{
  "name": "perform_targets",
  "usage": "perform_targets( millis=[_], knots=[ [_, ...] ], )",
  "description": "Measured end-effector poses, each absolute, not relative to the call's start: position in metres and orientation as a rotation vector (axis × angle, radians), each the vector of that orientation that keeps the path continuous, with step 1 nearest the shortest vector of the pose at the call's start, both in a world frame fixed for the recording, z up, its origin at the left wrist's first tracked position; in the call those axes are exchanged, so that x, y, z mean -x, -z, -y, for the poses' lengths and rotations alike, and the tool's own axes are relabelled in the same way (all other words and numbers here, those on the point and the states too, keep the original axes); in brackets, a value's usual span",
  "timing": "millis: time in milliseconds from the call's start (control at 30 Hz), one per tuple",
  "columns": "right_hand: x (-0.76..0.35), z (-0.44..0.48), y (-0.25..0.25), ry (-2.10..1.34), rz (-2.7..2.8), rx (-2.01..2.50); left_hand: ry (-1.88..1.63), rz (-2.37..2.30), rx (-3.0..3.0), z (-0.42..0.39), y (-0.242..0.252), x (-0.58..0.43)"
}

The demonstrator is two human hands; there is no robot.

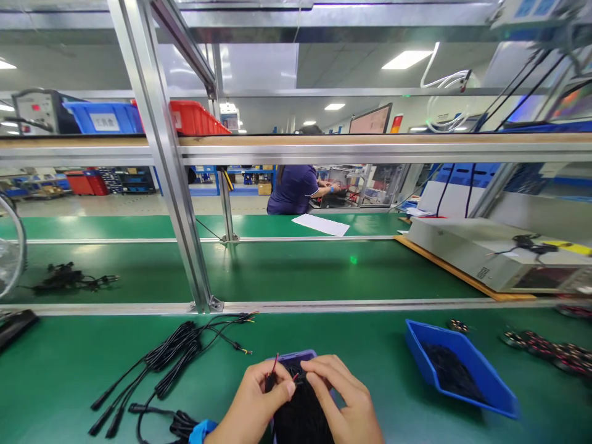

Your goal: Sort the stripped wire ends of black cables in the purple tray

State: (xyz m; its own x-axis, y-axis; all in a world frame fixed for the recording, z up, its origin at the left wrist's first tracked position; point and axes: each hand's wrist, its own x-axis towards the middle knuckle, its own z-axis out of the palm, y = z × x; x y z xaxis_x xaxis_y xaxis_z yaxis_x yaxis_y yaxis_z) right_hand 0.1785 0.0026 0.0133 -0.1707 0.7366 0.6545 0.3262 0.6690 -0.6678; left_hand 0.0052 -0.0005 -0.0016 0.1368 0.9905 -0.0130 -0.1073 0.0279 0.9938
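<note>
My left hand [261, 398], with a blue band on its wrist, is closed with thumb and index finger pinching a thin red-and-black wire [276, 362]. A red wire end sticks out past the thumb toward my other hand. My right hand [345, 394] is closed too, its thumb and fingertips together close to that wire end; whatever small piece they grip is too small to make out. Directly under both hands stands a purple-blue bin [296, 356] filled with thin black pieces. My hands hide part of the bin.
Bundled black cables [173, 348] with bare coloured ends lie on the left of the green table. To the right are a blue bin [494, 394] with black pieces and several small round coil-like parts [550, 348]. An aluminium post [173, 172] rises ahead; a person [293, 188] works beyond.
</note>
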Motion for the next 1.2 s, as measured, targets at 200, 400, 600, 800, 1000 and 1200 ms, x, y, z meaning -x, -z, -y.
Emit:
perform_targets(
  millis=[200,400,600,800,1000,1200],
  knots=[
    [-0.177,-0.005,-0.011,-0.403,1.821,0.826,-1.095,-1.035,-1.210,0.002,-0.006,-0.004],
    [-0.181,-0.003,-0.015,-0.386,1.832,0.829,-1.118,-1.030,-1.189,0.001,0.000,-0.003],
    [-0.179,-0.003,-0.016,-0.428,1.868,0.844,-1.078,-1.018,-1.219,-0.001,0.001,0.000],
    [-0.183,-0.005,-0.015,-0.481,1.826,0.897,-1.075,-1.012,-1.224,-0.003,0.006,0.001],
    [-0.184,-0.004,-0.012,-0.495,1.879,0.856,-1.058,-0.964,-1.269,-0.008,0.016,0.004],
    [-0.185,-0.003,-0.013,-0.453,1.877,0.845,-1.061,-0.970,-1.279,-0.006,0.017,0.004]
  ],
)
